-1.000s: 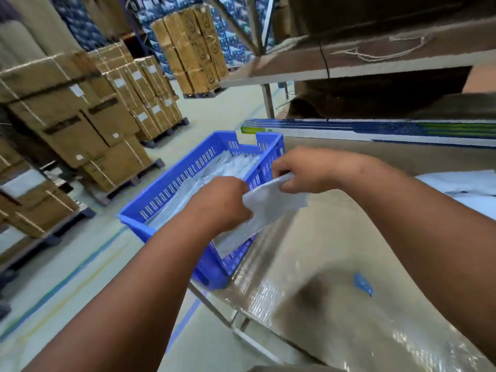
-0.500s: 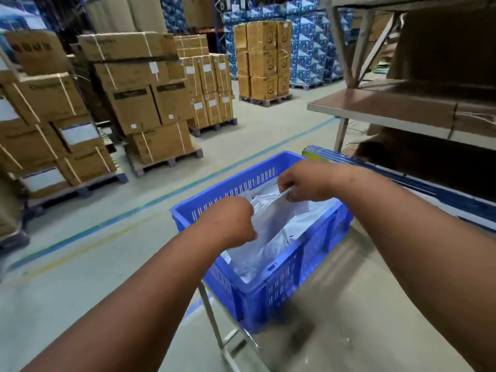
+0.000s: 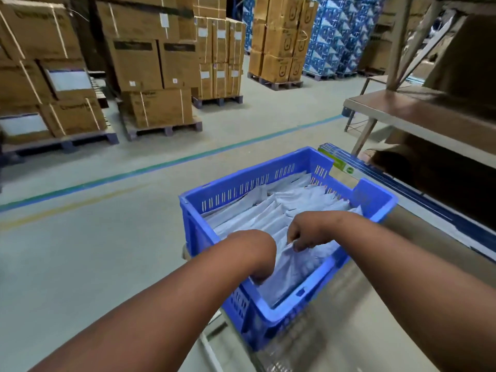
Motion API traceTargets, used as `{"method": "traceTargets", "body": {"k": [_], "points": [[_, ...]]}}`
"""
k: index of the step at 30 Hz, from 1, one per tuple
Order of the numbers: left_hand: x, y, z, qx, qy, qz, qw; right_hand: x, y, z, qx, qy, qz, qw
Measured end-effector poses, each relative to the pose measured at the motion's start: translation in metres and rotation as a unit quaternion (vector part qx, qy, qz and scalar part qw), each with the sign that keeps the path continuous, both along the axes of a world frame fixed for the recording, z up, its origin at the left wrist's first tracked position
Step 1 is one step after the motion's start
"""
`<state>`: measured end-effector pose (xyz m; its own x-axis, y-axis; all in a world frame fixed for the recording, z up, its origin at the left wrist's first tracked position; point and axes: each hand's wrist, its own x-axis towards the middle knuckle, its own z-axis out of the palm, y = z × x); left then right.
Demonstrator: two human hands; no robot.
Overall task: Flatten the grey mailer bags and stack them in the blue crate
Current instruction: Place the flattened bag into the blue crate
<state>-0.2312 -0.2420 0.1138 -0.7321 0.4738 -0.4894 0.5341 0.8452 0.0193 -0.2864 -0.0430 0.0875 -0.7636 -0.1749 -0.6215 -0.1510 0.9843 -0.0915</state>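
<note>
The blue crate (image 3: 193, 221) sits on the corner of a shiny table and holds a stack of flat grey mailer bags (image 3: 271, 218). Both my hands are down inside it. My right hand (image 3: 308, 233) pinches the upper edge of the top grey mailer bag (image 3: 292, 272), which lies tilted at the crate's near end. My left hand (image 3: 259, 257) is bent at the wrist over that bag's near end; its fingers are hidden behind the wrist.
The table (image 3: 357, 312) stretches to the right of the crate, under a brown shelf (image 3: 418, 116) on metal legs. Long blue-and-green boxes (image 3: 357, 167) lie behind the crate. Pallets of cardboard boxes (image 3: 150, 76) stand across the warehouse floor, beyond a green floor line (image 3: 150, 170).
Both hands have carried the grey mailer bag from above the table edge down into the crate. The view has swung left and lower over the crate.
</note>
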Motion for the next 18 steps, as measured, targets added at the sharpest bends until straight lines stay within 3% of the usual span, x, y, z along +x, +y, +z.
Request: {"method": "traceTargets", "body": {"k": [9,18], "points": [[-0.010,0.003,-0.009,-0.071,-0.024,-0.048,0.996,0.000,-0.002,-0.012,0.066,-0.058,0.039,0.995],[-0.012,0.010,-0.012,-0.106,-0.043,-0.025,0.993,-0.001,-0.006,-0.013,0.086,0.052,0.043,0.994]]}}
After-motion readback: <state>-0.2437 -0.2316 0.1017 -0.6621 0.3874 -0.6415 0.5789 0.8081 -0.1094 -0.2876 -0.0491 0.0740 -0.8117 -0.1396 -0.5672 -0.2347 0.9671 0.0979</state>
